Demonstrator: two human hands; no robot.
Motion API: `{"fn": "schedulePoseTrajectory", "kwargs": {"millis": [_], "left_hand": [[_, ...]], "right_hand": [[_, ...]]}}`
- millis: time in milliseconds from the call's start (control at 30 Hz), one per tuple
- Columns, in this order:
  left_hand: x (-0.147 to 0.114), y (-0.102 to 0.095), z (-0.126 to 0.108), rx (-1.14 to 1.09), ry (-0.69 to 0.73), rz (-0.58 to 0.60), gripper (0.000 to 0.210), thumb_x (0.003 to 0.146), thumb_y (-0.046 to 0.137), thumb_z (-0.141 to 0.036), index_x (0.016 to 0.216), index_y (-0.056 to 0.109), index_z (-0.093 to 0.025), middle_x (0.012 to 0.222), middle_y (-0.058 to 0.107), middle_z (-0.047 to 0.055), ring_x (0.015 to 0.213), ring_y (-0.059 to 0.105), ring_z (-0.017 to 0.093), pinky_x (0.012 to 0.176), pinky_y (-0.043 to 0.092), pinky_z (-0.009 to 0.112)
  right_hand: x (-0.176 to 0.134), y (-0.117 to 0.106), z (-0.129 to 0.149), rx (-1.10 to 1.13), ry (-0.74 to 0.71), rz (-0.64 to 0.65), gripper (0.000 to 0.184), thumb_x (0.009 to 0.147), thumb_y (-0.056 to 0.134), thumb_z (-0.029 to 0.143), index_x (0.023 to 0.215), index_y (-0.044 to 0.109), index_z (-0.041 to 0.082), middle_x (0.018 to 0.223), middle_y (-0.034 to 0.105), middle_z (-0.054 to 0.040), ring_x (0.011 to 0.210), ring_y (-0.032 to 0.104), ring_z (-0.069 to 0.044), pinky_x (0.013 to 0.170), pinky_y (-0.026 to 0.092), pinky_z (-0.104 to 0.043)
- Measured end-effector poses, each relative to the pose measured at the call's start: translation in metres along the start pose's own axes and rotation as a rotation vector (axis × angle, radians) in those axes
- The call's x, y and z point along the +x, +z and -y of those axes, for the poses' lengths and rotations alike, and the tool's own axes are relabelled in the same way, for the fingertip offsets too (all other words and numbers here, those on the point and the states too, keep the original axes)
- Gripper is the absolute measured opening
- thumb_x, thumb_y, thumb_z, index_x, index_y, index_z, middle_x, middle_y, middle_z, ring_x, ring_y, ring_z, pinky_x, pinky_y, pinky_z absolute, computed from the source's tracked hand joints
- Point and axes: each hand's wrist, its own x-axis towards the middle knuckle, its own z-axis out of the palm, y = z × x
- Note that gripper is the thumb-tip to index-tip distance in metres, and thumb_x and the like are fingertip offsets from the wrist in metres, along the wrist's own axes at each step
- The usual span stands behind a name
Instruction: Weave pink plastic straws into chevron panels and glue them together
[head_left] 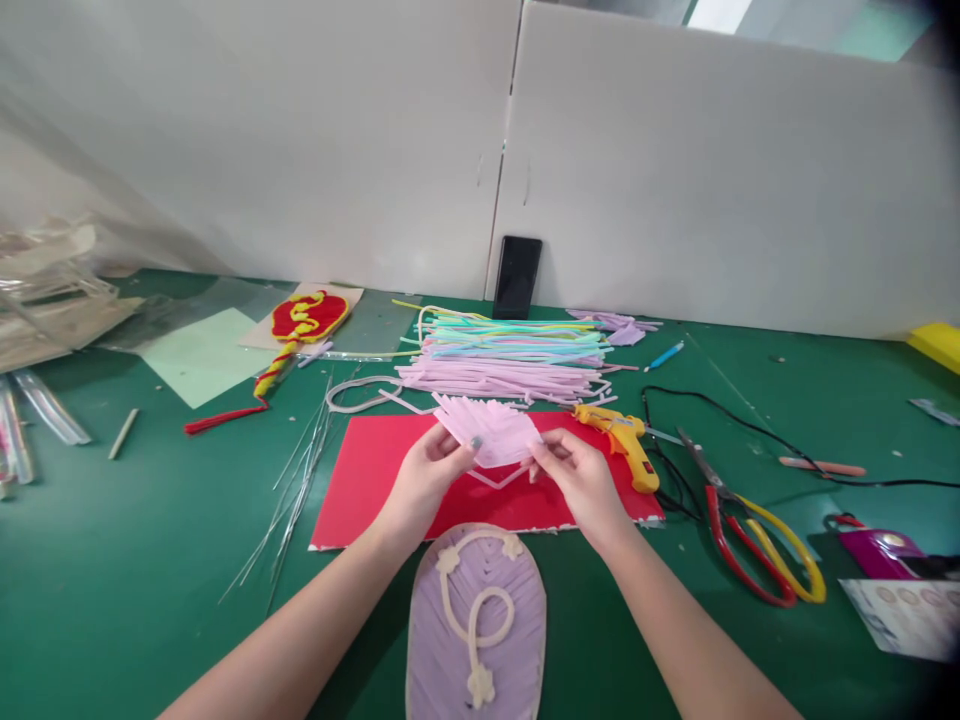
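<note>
Mid-assembly, seemingly: left hand (424,478) and right hand (577,475) both pinching a pink pipe-cleaner fan (489,430) just above the red felt sheet (360,480); yellow glue gun (626,440) at that sheet's right edge; next calls for steady alignment

I see a matt green surface (150,560), faintly scuffed. The red sheet (360,480) looks like smooth foam or card, matt. The pink piece (491,432) between my left hand (427,478) and right hand (577,478) looks fuzzy, like bent pipe cleaners. The lilac oval (517,640) seems soft and ribbed, with cream fuzzy cord. The glue gun (626,445) is glossy yellow plastic. The scissors (739,530) have dull metal blades and shiny plastic handles. The thin wires (300,480) gleam.
</note>
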Motion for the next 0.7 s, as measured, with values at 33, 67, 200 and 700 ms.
{"fn": "schedulePoseTrajectory", "kwargs": {"millis": [33, 67, 200, 700], "left_hand": [[-0.002, 0.0016, 0.0015, 0.019, -0.032, 0.008, 0.036, 0.066, 0.07, -0.029, 0.099, 0.063, -0.015, 0.098, 0.069, 0.008, 0.091, 0.063, 0.022, 0.08, 0.048, 0.031], [-0.0037, 0.0028, 0.0032, 0.047, -0.066, 0.007, 0.036, 0.065, 0.071, -0.03, 0.097, 0.064, -0.015, 0.096, 0.07, 0.008, 0.089, 0.064, 0.022, 0.079, 0.049, 0.031], [-0.0069, 0.0039, 0.0086, 0.192, -0.14, -0.027, 0.031, 0.062, 0.073, -0.033, 0.085, 0.067, -0.013, 0.084, 0.072, 0.008, 0.076, 0.066, 0.021, 0.071, 0.052, 0.029], [-0.0083, 0.0045, 0.0094, 0.389, -0.079, -0.017, 0.029, 0.065, 0.069, -0.036, 0.078, 0.068, -0.011, 0.078, 0.073, 0.008, 0.08, 0.067, 0.024, 0.076, 0.051, 0.033]], "right_hand": [[-0.0003, 0.0001, 0.0005, 0.0, -0.002, 0.004, 0.019, 0.076, 0.061, 0.037, 0.076, 0.058, 0.018, 0.062, 0.061, 0.001, 0.056, 0.058, -0.012, 0.062, 0.048, -0.026], [-0.0006, 0.0001, 0.0007, -0.003, -0.005, 0.007, 0.019, 0.076, 0.061, 0.037, 0.076, 0.058, 0.018, 0.063, 0.062, 0.0009, 0.057, 0.058, -0.012, 0.063, 0.048, -0.026], [-0.0009, 0.0001, 0.0006, -0.032, -0.016, 0.022, 0.019, 0.076, 0.061, 0.037, 0.076, 0.058, 0.018, 0.062, 0.06, 0.0014, 0.058, 0.059, -0.013, 0.064, 0.048, -0.026], [-0.0044, 0.0067, -0.0001, 0.179, 0.055, 0.121, 0.022, 0.072, 0.066, 0.035, 0.084, 0.058, 0.018, 0.07, 0.065, -0.0006, 0.06, 0.061, -0.013, 0.062, 0.05, -0.027]]}}
